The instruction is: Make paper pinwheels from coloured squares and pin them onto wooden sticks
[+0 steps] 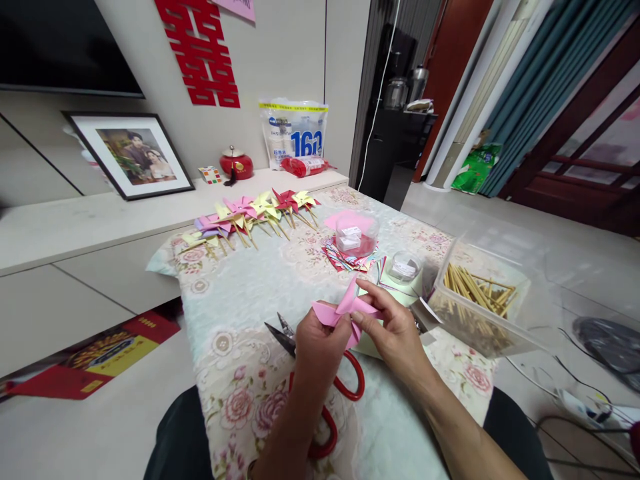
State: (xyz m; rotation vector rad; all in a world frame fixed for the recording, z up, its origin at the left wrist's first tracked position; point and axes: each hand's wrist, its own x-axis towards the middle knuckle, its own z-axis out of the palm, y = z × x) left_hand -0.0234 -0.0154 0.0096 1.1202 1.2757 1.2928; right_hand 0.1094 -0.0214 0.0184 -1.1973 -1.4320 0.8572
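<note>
A pink paper pinwheel (346, 305), its blades folded in, is held up over the table between both hands. My left hand (320, 340) is closed on its lower left side, the thumb near the centre. On the right side, my right hand (393, 323) grips it with the thumb at the middle and a finger at the top blade. Whether a pin is at the centre I cannot tell. Under my left wrist lie red-handled scissors (354, 377) with their blades apart. Beside my right hand is a small open box (425, 315), partly hidden.
Several finished pinwheels (260, 208) on sticks lie at the back left of the flowered tablecloth (240, 287). A round clear tub (356, 235) stands on patterned paper, with a smaller clear tub (404, 267) nearer. At right, a plastic bin (480, 293) holds wooden sticks.
</note>
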